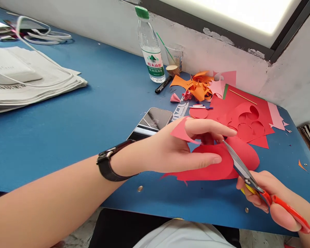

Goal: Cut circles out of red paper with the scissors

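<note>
My left hand (167, 151) is over a piece of red paper (214, 168), its thumb on top and its other fingers curled behind the sheet. The index finger stretches out towards the right. A curved red scrap (182, 131) lies across the base of that finger. My right hand (276, 186) grips scissors (241, 168) by their red handles, with the thumb through one loop. The blades point up and left, with their tips at the paper near my left fingertips. A dark-strapped watch is on my left wrist.
Behind my hands lie red sheets with round cut-outs (250, 120), orange scraps (198, 84), a phone (157, 117) and a stencil ruler (181, 109). Further back stand a water bottle (152, 58) and a clear cup (177, 55). Newspapers (59, 81) lie at left on the blue table (105, 82).
</note>
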{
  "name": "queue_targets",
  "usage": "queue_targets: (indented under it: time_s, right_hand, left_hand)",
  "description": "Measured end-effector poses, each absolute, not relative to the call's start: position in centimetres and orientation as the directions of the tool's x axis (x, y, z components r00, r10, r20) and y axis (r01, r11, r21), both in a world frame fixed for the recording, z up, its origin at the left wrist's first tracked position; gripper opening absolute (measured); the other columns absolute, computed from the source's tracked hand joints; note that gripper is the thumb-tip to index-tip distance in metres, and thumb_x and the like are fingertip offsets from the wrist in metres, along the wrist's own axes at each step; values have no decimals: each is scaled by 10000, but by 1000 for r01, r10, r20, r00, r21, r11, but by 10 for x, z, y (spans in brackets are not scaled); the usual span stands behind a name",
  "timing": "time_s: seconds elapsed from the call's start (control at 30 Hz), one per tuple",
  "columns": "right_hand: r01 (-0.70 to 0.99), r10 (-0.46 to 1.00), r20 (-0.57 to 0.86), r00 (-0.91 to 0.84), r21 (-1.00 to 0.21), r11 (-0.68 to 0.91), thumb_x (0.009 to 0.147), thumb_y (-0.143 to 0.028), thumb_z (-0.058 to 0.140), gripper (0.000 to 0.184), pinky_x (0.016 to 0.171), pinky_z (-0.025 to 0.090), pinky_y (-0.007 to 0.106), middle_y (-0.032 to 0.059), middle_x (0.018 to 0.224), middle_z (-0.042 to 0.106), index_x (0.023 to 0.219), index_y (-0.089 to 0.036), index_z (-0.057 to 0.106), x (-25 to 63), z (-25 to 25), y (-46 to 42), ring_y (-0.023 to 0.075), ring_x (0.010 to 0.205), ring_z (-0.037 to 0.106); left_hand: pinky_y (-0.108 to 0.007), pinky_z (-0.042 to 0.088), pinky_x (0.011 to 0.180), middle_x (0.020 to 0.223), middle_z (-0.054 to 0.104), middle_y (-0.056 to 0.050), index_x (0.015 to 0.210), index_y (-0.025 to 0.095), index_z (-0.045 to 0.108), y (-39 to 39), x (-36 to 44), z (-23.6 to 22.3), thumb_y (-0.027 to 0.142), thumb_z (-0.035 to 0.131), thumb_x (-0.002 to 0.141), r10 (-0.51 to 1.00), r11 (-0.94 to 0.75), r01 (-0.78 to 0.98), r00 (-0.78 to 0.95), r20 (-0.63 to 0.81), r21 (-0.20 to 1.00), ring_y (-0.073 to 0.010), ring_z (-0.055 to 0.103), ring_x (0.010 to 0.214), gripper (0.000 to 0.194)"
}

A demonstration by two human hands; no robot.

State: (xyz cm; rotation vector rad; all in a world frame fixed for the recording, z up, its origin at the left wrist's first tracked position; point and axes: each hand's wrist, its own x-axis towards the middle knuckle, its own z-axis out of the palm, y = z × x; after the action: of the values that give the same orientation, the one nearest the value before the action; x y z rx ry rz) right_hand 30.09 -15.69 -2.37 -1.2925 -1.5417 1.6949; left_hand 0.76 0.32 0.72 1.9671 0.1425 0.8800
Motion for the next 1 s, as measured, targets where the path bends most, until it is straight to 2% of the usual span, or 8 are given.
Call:
queue_targets:
  time_s: [0.03,0.17,0.37,0.53,0.73,0.83,0.93,1.0]
  right_hand:
    - [244,854,-320,-410,-941,-235,700,-997,769,818,481,249,294,-72,661,397,1100,-284,760,300,-22,-157,135,548,269]
    - [235,855,-309,-416,-945,-227,629,-1035,780,908,472,248,299,-68,657,426,1121,-271,771,302,-23,-154,144,548,288]
    - [225,843,-222,-490,-967,-123,802,-909,714,758,474,260,297,-52,693,436,1194,-261,738,302,-14,-154,142,538,289]
    - [196,855,-179,-487,-976,-93,895,-885,695,657,480,313,293,-47,732,432,1238,-327,758,294,-2,-162,142,561,287]
    - [43,867,-187,-462,-981,-189,595,-884,942,774,420,273,264,-61,678,473,1056,-292,751,282,-15,-161,102,507,307]
    - [39,866,-227,-446,-971,-234,508,-1001,894,907,398,259,267,-62,666,474,1061,-293,766,278,-23,-160,100,483,300]
    - [58,874,-231,-428,-972,-228,505,-1110,771,977,417,268,292,-70,646,449,1107,-340,776,278,-26,-164,124,499,287]
    - [139,890,-243,-385,-969,-204,660,-1130,644,933,485,289,316,-55,735,478,1210,-382,740,281,-30,-169,150,566,289]
  left_hand:
    - [-341,677,836,1166,859,-84,1348,285,799,4,8,7,191,857,913,443,-545,-237,733,517,804,-227,765,965,448]
    - [-354,681,870,1150,847,-93,1321,265,815,4,8,5,226,899,873,489,-499,-212,732,475,840,-245,770,1021,457]
    - [-388,683,991,1252,844,-103,1282,246,829,5,5,10,242,969,802,532,-372,-192,758,378,908,-272,770,1161,500]
    - [-344,683,978,1240,841,-92,1274,236,823,4,2,16,207,973,793,512,-372,-247,750,420,895,-245,773,1161,505]
    - [-370,662,1023,1254,845,-111,1296,210,815,1,3,18,233,972,813,501,-438,-283,711,494,853,-257,779,1155,508]
    - [-387,645,1053,1283,848,-117,1317,210,810,0,4,16,261,978,809,498,-442,-277,716,490,853,-274,786,1185,537]
    - [-399,633,1095,1313,844,-116,1344,211,799,-1,4,15,253,962,814,516,-429,-237,728,452,872,-285,787,1231,556]
    - [-398,628,1121,1333,837,-112,1350,211,795,-3,4,14,245,967,799,537,-432,-204,724,432,878,-287,778,1257,579]
